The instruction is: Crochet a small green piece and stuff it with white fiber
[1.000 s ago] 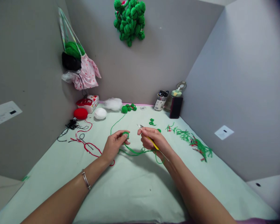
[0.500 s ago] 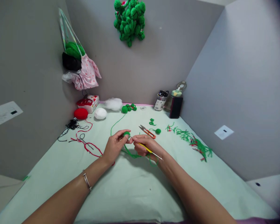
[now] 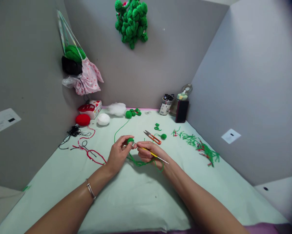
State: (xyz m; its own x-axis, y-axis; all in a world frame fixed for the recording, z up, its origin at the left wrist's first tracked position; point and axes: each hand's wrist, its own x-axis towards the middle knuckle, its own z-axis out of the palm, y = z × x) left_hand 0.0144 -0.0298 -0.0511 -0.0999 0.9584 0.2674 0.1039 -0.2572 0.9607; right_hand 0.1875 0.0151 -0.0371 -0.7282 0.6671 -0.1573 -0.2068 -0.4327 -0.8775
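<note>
Between the thumb and fingers of my left hand [image 3: 118,153] is a small green crochet piece [image 3: 130,140]. My right hand [image 3: 149,151] is closed around a crochet hook with a yellow grip [image 3: 149,151]; one metal end reaches the green piece and the other points back over my wrist. Green yarn [image 3: 138,163] hangs in loops below both hands, with a strand running up to a green yarn ball [image 3: 128,114] at the back. Just beyond my right hand lie orange-handled thread snips [image 3: 152,137] and a small green ball [image 3: 163,136].
Red yarn [image 3: 82,120], a white yarn ball [image 3: 103,119], stuffing [image 3: 117,109] and a tissue box [image 3: 94,109] sit back left. A pen cup [image 3: 165,105] and a dark phone [image 3: 182,111] stand back right. Yarn scraps [image 3: 204,151] lie right. Bags [image 3: 89,76] hang on the left wall.
The whole view has shifted slightly, so things appear a little further left. Both hands keep their hold on the green piece and the hook, with barely any change in pose.
</note>
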